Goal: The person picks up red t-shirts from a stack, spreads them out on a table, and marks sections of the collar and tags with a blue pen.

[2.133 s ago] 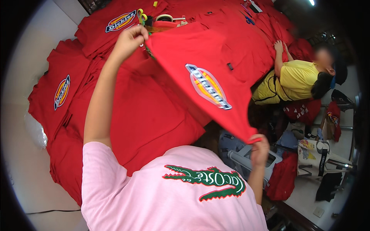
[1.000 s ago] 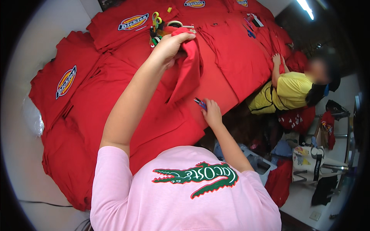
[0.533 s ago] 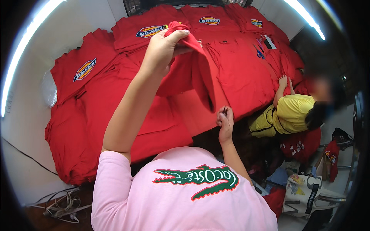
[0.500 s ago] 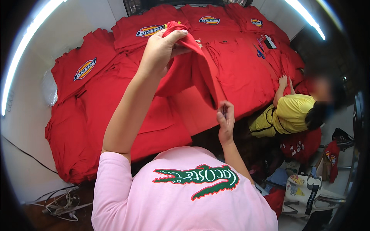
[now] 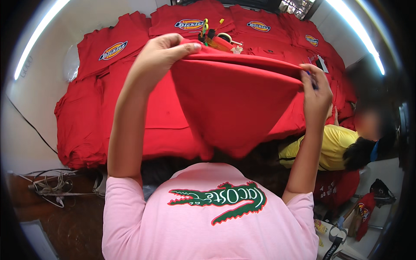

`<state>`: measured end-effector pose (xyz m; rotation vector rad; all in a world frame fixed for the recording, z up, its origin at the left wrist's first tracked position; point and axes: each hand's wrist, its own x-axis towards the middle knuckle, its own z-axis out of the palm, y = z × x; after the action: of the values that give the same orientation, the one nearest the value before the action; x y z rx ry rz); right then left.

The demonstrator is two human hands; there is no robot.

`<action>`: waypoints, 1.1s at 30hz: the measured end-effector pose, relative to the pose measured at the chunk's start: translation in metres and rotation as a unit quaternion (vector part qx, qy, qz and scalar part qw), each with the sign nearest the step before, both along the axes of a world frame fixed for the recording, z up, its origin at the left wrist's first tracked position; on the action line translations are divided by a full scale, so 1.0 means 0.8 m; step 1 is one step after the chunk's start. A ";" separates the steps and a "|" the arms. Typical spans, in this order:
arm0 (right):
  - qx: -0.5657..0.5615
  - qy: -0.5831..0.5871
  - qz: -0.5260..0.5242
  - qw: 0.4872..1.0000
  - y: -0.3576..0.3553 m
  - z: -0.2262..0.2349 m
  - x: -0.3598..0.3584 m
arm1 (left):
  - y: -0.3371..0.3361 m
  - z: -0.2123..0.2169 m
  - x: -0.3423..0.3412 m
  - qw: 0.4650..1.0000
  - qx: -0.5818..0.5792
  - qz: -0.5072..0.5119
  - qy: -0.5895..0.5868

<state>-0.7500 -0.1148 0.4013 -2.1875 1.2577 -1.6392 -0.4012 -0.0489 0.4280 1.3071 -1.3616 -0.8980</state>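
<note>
Stretched between my hands is a piece of red fabric (image 5: 234,99), held up in front of me, its lower part hanging down in a point. My left hand (image 5: 167,54) pinches its upper left corner. On the other side my right hand (image 5: 316,89) grips the upper right corner, and a small dark blue thing shows among those fingers, too little of it visible to name. The fabric covers part of the table behind it.
Red shirts (image 5: 82,117) with a logo patch are spread over the table. Beyond the fabric stand a tape roll (image 5: 224,38) and yellow-handled tools. A co-worker in a yellow shirt (image 5: 338,141) is at the right. Cables (image 5: 54,184) lie at lower left.
My right hand has risen from low at the fabric's edge to its upper right corner. The fabric is now spread wide between both hands, and the view has shifted.
</note>
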 end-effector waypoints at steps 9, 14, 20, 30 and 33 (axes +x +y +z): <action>-0.062 0.049 0.001 0.997 -0.064 -0.011 -0.007 | -0.066 -0.063 -0.003 0.994 -0.092 0.064 -0.005; -0.053 0.080 -0.034 0.995 -0.028 -0.060 -0.028 | -0.030 -0.123 -0.020 0.991 -0.125 0.027 0.027; 0.151 0.079 0.000 0.985 0.043 -0.266 -0.069 | 0.067 -0.378 -0.072 0.994 0.083 0.076 -0.003; 0.342 0.215 0.019 0.914 0.074 -0.388 -0.058 | 0.208 -0.466 -0.004 0.950 0.283 0.071 0.109; 0.281 0.200 0.089 0.935 0.042 -0.385 0.002 | 0.236 -0.469 0.080 0.940 0.243 0.202 0.127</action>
<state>-0.7485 -0.0811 0.0937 -2.2135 1.3503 -0.6604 -0.3371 0.1402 0.0531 1.6961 -0.6489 -1.1039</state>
